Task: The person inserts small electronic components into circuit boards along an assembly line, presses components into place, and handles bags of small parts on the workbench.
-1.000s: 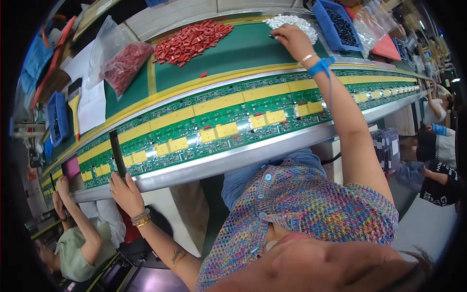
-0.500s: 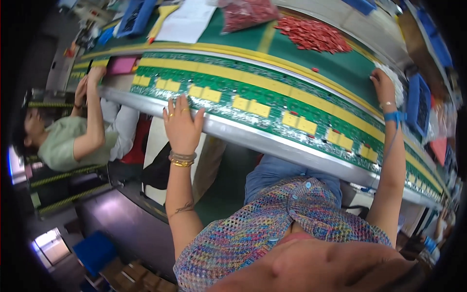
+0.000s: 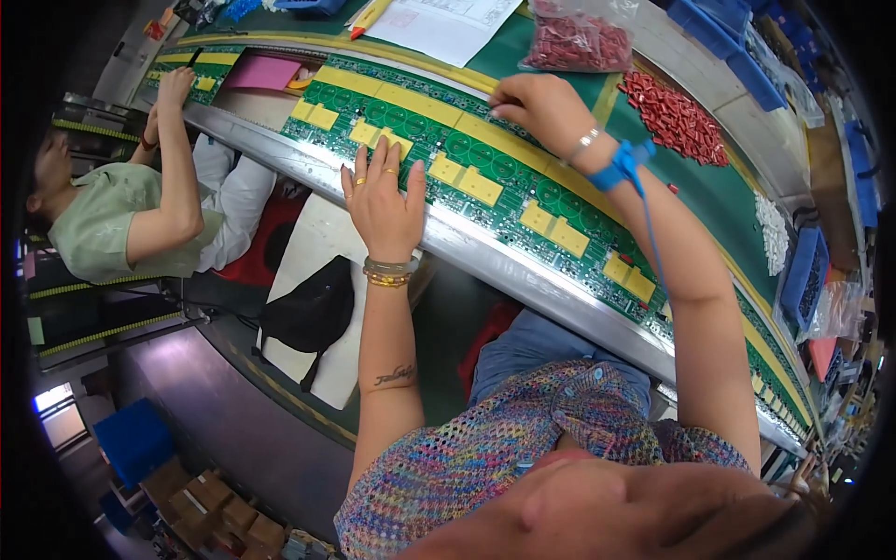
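Note:
My left hand lies with fingers spread on the near edge of a long green circuit board. Its fingertips rest by one of the yellow blocks along that edge. Over the board's far side, near its yellow strip, my right hand hovers with fingers curled into a pinch. Whatever is between those fingertips is hidden or too small to make out. A blue strap with a cord circles my right wrist. A few small red parts stand beside the yellow blocks toward the right.
A metal rail borders the bench. Beyond the board lie a red parts pile, a bag of red parts, paper sheets, white parts and a blue bin. A co-worker's arm is at left.
My right hand has moved left from the white parts to above the board. My left hand stays on the near edge. The view has shifted.

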Available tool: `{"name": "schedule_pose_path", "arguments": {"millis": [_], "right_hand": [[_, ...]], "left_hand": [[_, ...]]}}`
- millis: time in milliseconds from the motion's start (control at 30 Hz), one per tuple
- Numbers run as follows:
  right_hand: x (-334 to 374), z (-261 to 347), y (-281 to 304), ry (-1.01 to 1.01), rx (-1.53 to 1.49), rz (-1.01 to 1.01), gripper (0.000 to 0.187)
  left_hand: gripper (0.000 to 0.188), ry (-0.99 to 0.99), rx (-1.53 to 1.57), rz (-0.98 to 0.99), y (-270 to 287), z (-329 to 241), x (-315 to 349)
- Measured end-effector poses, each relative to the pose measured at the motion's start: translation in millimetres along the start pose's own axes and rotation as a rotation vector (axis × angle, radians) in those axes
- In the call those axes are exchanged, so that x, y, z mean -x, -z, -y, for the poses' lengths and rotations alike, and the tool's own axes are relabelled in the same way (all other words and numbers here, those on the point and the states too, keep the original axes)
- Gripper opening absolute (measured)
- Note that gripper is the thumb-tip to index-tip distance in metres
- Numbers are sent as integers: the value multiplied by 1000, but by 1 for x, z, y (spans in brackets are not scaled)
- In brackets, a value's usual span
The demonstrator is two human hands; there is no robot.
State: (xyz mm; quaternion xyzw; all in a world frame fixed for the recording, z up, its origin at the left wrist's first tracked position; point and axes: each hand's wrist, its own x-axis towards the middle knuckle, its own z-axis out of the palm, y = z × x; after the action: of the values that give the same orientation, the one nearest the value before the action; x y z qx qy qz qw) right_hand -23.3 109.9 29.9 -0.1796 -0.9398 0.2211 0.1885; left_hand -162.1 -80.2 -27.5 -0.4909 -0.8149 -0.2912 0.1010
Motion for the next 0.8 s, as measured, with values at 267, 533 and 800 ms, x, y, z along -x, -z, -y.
{"name": "schedule_pose_path", "arguments": {"millis": [267, 533, 800], "right_hand": [[-49, -9, -44, 4, 211, -51, 10], [-58, -10, -54, 27, 303, -10, 10], [-60, -4, -54, 47, 383, 2, 9]], "left_hand": [[41, 22, 14, -15, 2, 2, 0], [41, 22, 1, -15, 1, 2, 0], [38, 31, -13, -22, 4, 1, 2]]}}
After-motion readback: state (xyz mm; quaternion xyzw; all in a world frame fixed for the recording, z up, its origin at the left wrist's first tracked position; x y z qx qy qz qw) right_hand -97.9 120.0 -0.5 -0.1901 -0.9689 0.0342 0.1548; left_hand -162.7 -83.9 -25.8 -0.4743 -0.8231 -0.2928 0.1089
